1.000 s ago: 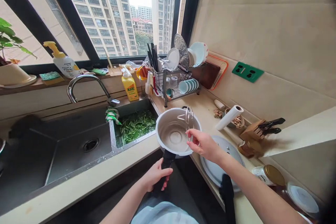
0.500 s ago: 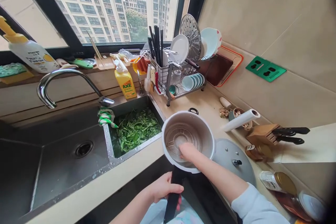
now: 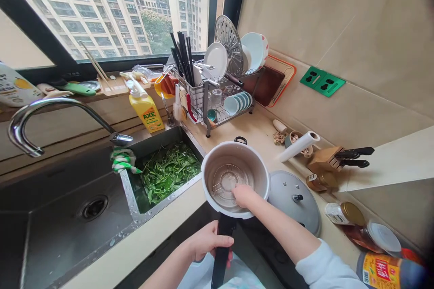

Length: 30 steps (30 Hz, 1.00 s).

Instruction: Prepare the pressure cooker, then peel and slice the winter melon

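A metal pressure cooker pot [image 3: 208,180] sits at the counter's front edge with its long black handle pointing toward me. My left hand [image 3: 210,240] is wrapped round that handle. Inside the pot a round wire steaming rack [image 3: 225,169] lies near the bottom. My right hand [image 3: 244,196] reaches down into the pot, its fingers closed at the rack's near right side; the fingertips are partly hidden. To the right of the pot, the grey pressure cooker lid [image 3: 294,207] lies flat with its black knob up.
Leafy greens [image 3: 169,169] soak in the small sink at left, beside the large sink [image 3: 64,216] and tap [image 3: 61,101]. A dish rack [image 3: 205,113] stands behind the pot. Along the right wall are a plastic-wrap roll [image 3: 298,146], a knife block [image 3: 325,159] and several jars.
My view has shifted to the right, bringing a labelled bottle in at lower right. The left hand stays on the handle; the right hand remains inside the pot at the rack.
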Each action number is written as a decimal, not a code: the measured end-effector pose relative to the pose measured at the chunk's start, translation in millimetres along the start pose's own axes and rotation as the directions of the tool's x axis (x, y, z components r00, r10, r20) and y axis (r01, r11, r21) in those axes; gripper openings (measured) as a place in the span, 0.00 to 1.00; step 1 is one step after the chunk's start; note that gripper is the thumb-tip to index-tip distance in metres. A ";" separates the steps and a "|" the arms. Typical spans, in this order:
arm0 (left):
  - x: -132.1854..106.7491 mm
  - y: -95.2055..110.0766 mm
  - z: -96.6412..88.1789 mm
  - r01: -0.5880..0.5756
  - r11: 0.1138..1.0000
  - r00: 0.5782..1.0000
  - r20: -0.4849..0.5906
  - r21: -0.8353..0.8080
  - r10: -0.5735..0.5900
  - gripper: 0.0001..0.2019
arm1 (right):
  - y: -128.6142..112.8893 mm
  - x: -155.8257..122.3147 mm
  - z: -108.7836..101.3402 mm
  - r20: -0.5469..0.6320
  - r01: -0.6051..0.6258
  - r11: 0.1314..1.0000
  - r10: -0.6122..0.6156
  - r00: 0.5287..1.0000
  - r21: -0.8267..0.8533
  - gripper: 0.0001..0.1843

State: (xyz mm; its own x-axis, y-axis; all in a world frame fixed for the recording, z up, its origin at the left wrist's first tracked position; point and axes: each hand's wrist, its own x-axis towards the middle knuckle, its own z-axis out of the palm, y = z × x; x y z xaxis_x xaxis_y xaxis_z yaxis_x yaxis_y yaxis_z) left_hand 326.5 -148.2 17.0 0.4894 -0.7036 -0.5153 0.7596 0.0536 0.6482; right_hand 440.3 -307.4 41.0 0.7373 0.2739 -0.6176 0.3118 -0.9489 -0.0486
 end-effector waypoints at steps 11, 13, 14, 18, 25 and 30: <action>4.8 -3.5 -4.2 0.006 0.985 0.999 0.040 -0.172 0.000 0.20 | 29.3 -92.0 3.3 -0.593 0.159 0.861 0.189 0.782 0.484 0.20; 5.8 -2.7 -4.1 -0.027 0.976 0.998 0.046 -0.215 0.038 0.23 | 30.9 -118.3 33.3 -0.662 0.251 0.671 0.472 0.582 0.698 0.20; 6.6 -1.5 -4.5 -0.054 0.981 0.997 0.053 -0.188 0.065 0.25 | 27.4 -127.6 50.5 -0.592 0.257 0.552 0.600 0.538 0.793 0.20; 13.2 7.0 -10.2 -0.178 0.975 0.975 0.157 0.133 0.156 0.30 | -14.6 -134.0 105.9 -0.171 0.174 0.038 0.478 0.861 0.984 0.29; 29.3 18.4 -17.9 -0.085 0.971 0.994 0.079 0.223 0.069 0.34 | -80.1 -97.5 114.6 0.045 -0.035 -0.644 -0.001 0.999 0.765 0.28; 16.1 21.0 10.6 -0.151 0.974 0.989 0.024 0.168 0.149 0.34 | -78.7 -102.6 107.4 -0.060 0.044 -0.621 -0.005 0.998 0.783 0.14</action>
State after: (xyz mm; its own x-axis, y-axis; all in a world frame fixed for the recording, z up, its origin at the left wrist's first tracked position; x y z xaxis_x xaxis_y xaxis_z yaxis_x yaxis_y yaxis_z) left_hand 345.8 -165.9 28.3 0.5866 -0.7044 -0.3996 0.5943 0.0393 0.8033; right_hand 275.7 -277.6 23.9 0.7704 0.2870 -0.5693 -0.6301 0.4787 -0.6114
